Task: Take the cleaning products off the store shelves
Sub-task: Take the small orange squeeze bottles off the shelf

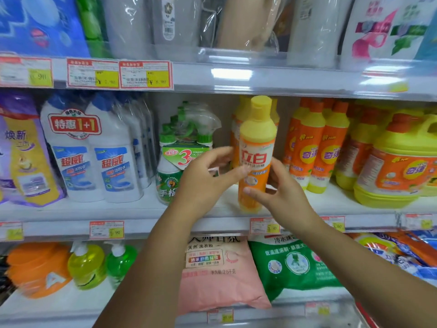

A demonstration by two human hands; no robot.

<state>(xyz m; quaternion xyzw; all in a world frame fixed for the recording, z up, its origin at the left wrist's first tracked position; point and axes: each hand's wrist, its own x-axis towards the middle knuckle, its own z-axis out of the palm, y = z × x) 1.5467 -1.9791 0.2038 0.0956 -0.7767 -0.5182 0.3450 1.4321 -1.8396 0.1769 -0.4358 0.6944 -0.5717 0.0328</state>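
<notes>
A yellow-capped orange dish soap bottle (256, 147) stands upright at the front edge of the middle shelf (132, 209). My right hand (281, 195) grips its lower right side, with the thumb across the front and the fingers behind. My left hand (205, 178) comes in from the left with its fingers curled, and its thumb tip presses the bottle's left side. More bottles of the same kind (238, 129) stand right behind it.
White toilet-cleaner bottles (94, 152) and a green spray pack (182, 150) stand to the left. Orange bottles (316, 147) and a big yellow jug (397, 162) stand to the right. A pink bag (220, 275) and a green bag (293, 261) lie on the lower shelf. The upper shelf edge (260, 79) hangs just above the bottle's cap.
</notes>
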